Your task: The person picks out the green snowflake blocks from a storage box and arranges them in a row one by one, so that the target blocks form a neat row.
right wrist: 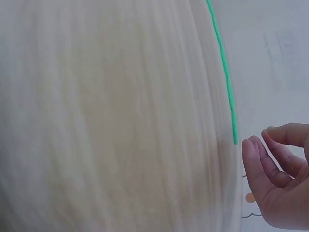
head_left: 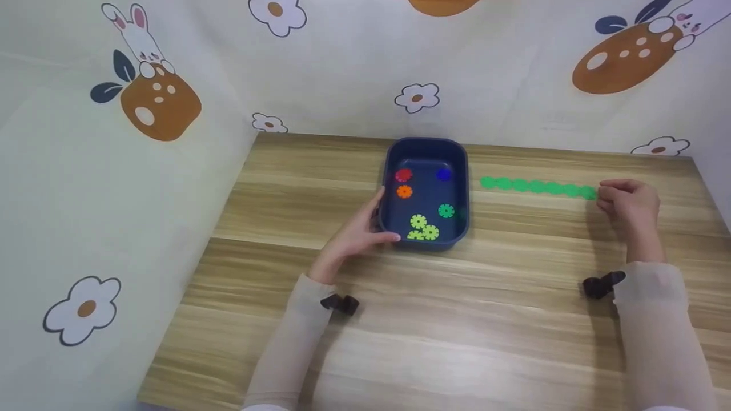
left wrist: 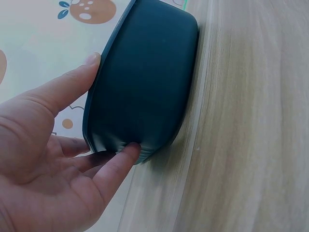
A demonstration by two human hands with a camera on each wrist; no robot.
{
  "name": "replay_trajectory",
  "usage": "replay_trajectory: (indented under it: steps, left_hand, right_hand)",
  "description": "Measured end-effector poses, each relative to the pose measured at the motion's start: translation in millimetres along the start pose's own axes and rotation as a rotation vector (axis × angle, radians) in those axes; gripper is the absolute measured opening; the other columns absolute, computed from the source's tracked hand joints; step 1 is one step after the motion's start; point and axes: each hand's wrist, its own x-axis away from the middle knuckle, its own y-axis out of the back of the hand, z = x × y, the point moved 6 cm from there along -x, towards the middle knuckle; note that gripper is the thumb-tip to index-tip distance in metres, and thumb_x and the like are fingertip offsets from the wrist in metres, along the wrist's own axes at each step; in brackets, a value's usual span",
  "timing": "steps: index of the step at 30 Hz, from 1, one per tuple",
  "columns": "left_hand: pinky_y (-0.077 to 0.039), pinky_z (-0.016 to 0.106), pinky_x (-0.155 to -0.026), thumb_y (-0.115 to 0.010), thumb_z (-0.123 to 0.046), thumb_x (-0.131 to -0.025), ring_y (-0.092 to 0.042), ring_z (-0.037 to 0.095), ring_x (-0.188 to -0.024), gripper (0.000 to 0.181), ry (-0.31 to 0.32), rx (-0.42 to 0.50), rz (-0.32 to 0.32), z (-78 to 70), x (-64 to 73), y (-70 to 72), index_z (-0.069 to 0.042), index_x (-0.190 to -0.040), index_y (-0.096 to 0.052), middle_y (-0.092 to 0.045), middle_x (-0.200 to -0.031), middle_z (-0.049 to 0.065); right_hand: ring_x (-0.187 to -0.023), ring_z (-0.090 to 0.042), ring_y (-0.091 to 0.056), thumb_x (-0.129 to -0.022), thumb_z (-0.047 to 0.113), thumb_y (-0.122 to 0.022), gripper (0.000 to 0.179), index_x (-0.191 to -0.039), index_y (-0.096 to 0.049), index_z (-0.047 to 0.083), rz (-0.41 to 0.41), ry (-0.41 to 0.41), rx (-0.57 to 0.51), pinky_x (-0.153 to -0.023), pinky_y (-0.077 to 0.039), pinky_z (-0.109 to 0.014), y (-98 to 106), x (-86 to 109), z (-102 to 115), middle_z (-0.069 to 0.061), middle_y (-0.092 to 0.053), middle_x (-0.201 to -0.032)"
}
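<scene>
A dark blue plastic bin (head_left: 424, 246) stands on the table with several notched plastic discs inside: a red disc (head_left: 404, 175), an orange disc (head_left: 404, 192), a blue disc (head_left: 444, 174), a green disc (head_left: 446, 210) and some yellow-green discs (head_left: 430, 232). My left hand (head_left: 362, 228) holds its near left corner, thumb at the rim and fingers against the outer wall (left wrist: 140, 87). Right of the bin lies a straight row of green discs (head_left: 537, 186). Close to the row's right end is my right hand (head_left: 631, 202); the right wrist view shows bent, slightly parted fingers beside the green row (right wrist: 227, 72), with nothing between them.
The wood-grain table (head_left: 457, 319) meets a patterned cloth (head_left: 342, 74) at its back and left edges. A black wrist camera (head_left: 341, 305) sits on the left sleeve, and another black camera (head_left: 599, 285) on the right one.
</scene>
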Motion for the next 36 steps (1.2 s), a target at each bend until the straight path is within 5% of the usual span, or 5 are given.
replay_trajectory:
  steps: [8,13,19,26,36]
  left_hand:
    - [-0.037,0.04,-0.119,-0.08,-0.01,-0.083,-0.03,0.034,-0.15,0.108,-0.012,0.027,0.001,0.3,-0.7,-0.4,-0.009,-0.161,-0.006,-0.009,-0.168,0.017]
    - [-0.038,0.04,-0.118,-0.079,-0.008,-0.083,-0.027,0.034,-0.151,0.108,-0.009,0.048,0.006,1.2,-0.8,-0.9,-0.008,-0.161,-0.005,-0.008,-0.168,0.017]
    - [-0.037,0.04,-0.119,-0.08,-0.009,-0.083,-0.028,0.034,-0.151,0.108,-0.02,0.041,0.007,0.7,-0.7,-0.9,-0.008,-0.161,-0.005,-0.008,-0.168,0.018]
    - [-0.038,0.04,-0.118,-0.08,-0.01,-0.083,-0.031,0.035,-0.149,0.108,-0.016,0.027,0.002,0.9,-0.6,-0.1,-0.008,-0.161,-0.006,-0.01,-0.167,0.019]
    - [-0.041,0.04,-0.116,-0.08,-0.007,-0.083,-0.036,0.037,-0.146,0.107,-0.031,0.042,0.001,0.9,-1.3,-0.2,-0.006,-0.161,-0.006,-0.013,-0.166,0.022]
  right_hand:
    - [-0.063,-0.004,-0.069,-0.09,0.005,-0.069,0.012,-0.087,-0.073,0.015,0.069,0.037,-0.177,-0.059,-0.059,-0.018,-18.1,10.2,9.0,0.011,-0.07,-0.072]
    - [-0.066,0.001,-0.069,-0.092,0.007,-0.068,0.015,-0.086,-0.074,0.02,0.07,0.089,-0.103,-0.062,-0.059,-0.015,-30.7,15.8,17.4,0.015,-0.07,-0.072]
    - [-0.073,0.001,-0.069,-0.092,0.006,-0.067,0.01,-0.093,-0.073,0.014,0.127,0.103,-0.156,-0.066,-0.059,-0.014,-47.6,23.4,23.9,0.014,-0.072,-0.077]
    - [-0.08,0.003,-0.067,-0.095,0.013,-0.066,0.013,-0.107,-0.069,0.01,0.138,0.159,-0.044,-0.074,-0.058,-0.013,-66.8,30.4,32.3,0.018,-0.07,-0.083]
    - [-0.082,-0.001,-0.068,-0.095,0.006,-0.063,0.029,-0.12,-0.059,-0.01,0.239,0.216,-0.143,-0.078,-0.059,-0.014,-99.2,42.1,44.1,0.009,-0.07,-0.089]
